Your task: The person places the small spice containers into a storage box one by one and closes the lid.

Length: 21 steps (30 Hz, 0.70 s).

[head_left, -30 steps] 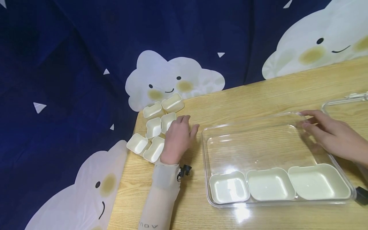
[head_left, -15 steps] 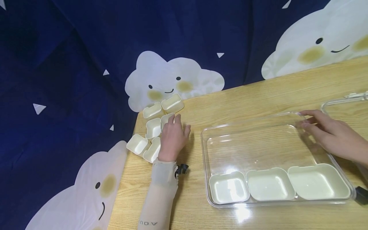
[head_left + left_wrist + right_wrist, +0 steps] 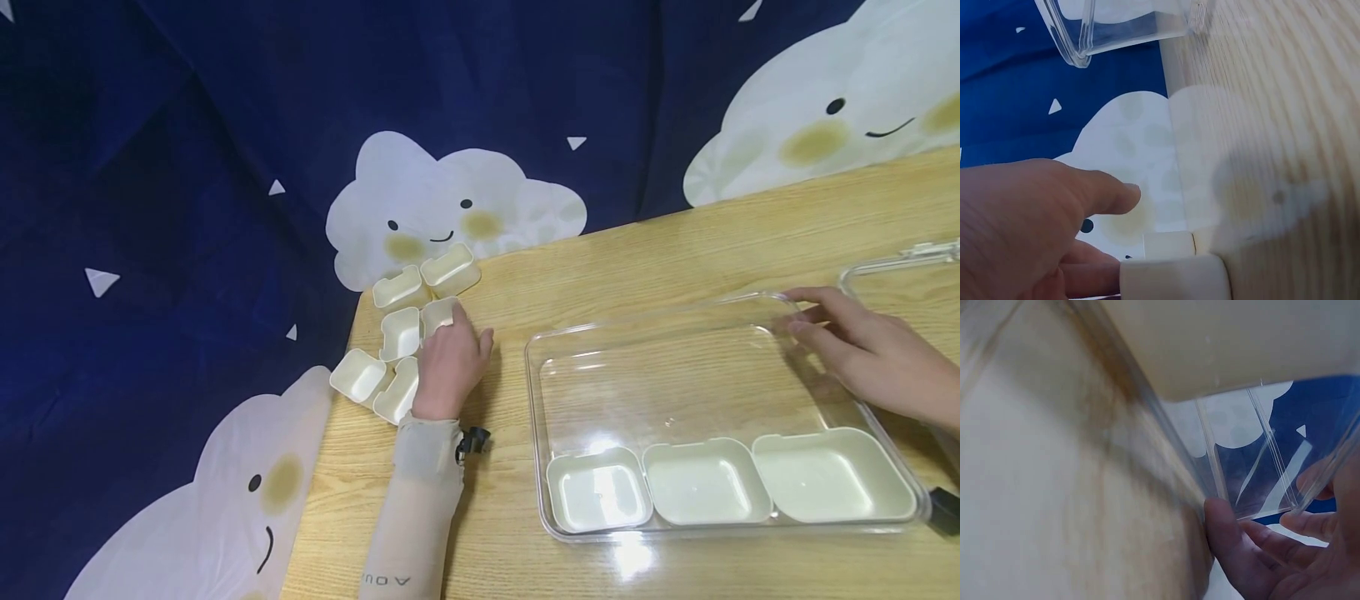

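Note:
My left hand [image 3: 452, 367] reaches over a small cream bin [image 3: 437, 312] in the group at the table's left. Its fingers lie at that bin in the head view; the left wrist view shows the thumb [image 3: 1116, 195] stretched out, apart from the bin wall [image 3: 1175, 278]. A large clear plastic box [image 3: 532, 417] stands in front, with three cream bins in a row along its near side, such as the middle one [image 3: 708, 482]. At its far right corner my right hand [image 3: 862, 346] grips the wall, fingers bent around the corner in the right wrist view.
Several more small cream bins, among them a front one [image 3: 359, 377] and a back one [image 3: 450, 269], stand close together near the table's left edge. Another clear plastic piece [image 3: 900, 262] lies at the right. A dark blue cloth [image 3: 480, 75] with clouds hangs behind the table.
My left hand has shifted a little to the left over the small bin, and its fingers have come down at it. My right hand and the clear box have stayed in place.

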Motion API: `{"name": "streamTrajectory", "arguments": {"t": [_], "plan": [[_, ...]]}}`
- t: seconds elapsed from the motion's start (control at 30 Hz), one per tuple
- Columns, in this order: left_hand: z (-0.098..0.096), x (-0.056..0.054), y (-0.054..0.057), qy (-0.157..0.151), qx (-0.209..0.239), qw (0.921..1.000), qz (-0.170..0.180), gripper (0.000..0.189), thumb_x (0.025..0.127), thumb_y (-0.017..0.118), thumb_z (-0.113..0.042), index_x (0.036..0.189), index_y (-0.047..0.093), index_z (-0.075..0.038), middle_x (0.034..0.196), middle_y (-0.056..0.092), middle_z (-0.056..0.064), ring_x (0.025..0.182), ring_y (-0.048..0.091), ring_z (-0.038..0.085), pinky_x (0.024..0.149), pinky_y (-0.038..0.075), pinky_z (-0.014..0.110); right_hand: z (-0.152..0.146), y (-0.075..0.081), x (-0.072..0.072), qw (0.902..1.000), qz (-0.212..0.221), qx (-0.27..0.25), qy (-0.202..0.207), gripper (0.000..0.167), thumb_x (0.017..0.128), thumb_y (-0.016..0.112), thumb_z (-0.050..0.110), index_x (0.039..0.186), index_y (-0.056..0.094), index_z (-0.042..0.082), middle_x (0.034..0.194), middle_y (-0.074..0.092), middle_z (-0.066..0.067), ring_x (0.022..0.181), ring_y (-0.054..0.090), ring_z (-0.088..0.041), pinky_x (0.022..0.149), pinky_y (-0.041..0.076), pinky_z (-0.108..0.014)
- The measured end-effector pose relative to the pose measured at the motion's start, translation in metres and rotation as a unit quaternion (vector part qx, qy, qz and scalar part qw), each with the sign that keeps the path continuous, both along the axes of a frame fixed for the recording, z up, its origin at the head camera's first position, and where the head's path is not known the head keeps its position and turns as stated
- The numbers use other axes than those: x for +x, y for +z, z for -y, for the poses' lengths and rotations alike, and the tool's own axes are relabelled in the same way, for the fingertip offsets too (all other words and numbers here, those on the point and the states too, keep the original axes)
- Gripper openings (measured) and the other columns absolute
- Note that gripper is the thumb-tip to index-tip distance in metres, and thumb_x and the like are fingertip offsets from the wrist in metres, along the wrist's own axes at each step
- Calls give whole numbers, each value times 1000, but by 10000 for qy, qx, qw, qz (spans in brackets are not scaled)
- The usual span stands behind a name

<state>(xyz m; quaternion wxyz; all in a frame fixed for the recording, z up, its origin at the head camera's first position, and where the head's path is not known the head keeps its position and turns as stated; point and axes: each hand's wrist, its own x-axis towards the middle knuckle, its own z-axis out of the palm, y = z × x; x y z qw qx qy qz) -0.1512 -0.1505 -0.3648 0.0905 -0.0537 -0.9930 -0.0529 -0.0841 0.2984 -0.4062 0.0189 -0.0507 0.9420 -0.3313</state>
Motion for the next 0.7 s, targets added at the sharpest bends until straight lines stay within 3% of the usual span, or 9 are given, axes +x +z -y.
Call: {"name": "streamTrajectory", "arguments": {"t": [0.1, 0.2, 0.3, 0.37, 0.53, 0.7], "plan": [[0, 0, 0, -21, -64, 10000, 6, 47, 101, 63, -33, 127, 54, 6, 77, 72, 26, 69, 71, 45, 61, 56, 56, 0, 0, 0, 10000, -5, -3, -11, 48, 109, 47, 31, 152, 42, 10, 127, 65, -33, 99, 68, -38, 69, 44, -29], [0, -1, -1, -38, -114, 9999, 59, 35, 100, 65, -27, 116, 57, 3, 76, 71, 25, 71, 72, 45, 63, 56, 56, -1, 0, 0, 10000, 4, -36, -12, 48, 109, 48, 32, 152, 43, 12, 128, 65, -32, 93, 65, -7, 68, 43, -24], [0, -1, -2, -33, -148, 9997, 176, 29, 99, 65, -23, 113, 59, 2, 79, 72, 24, 75, 72, 45, 66, 57, 56, -2, 1, 0, 10000, 35, -82, 4, 48, 109, 48, 33, 153, 43, 13, 129, 64, -32, 85, 50, 16, 65, 42, -20], [0, -1, -2, -48, -134, 9996, 231, 27, 99, 64, -21, 113, 60, 1, 81, 73, 25, 77, 72, 46, 68, 57, 57, -2, 1, 1, 10000, 46, -82, 14, 49, 109, 48, 33, 153, 42, 13, 129, 64, -32, 83, 49, 18, 64, 42, -20], [-1, 0, -2, -110, -103, 9993, 347, 19, 97, 61, -15, 110, 61, 0, 84, 73, 25, 78, 72, 47, 68, 57, 58, -1, 2, 1, 9999, 90, -53, 39, 49, 110, 47, 33, 154, 41, 12, 130, 63, -33, 83, 58, 5, 63, 43, -22], [-1, 0, -1, -141, -139, 9986, 485, 16, 94, 63, -13, 105, 60, -2, 85, 73, 24, 80, 72, 47, 68, 57, 57, -1, 2, 1, 9999, 108, -65, 37, 49, 110, 47, 34, 154, 41, 14, 130, 64, -32, 80, 53, 15, 63, 43, -22]]}}
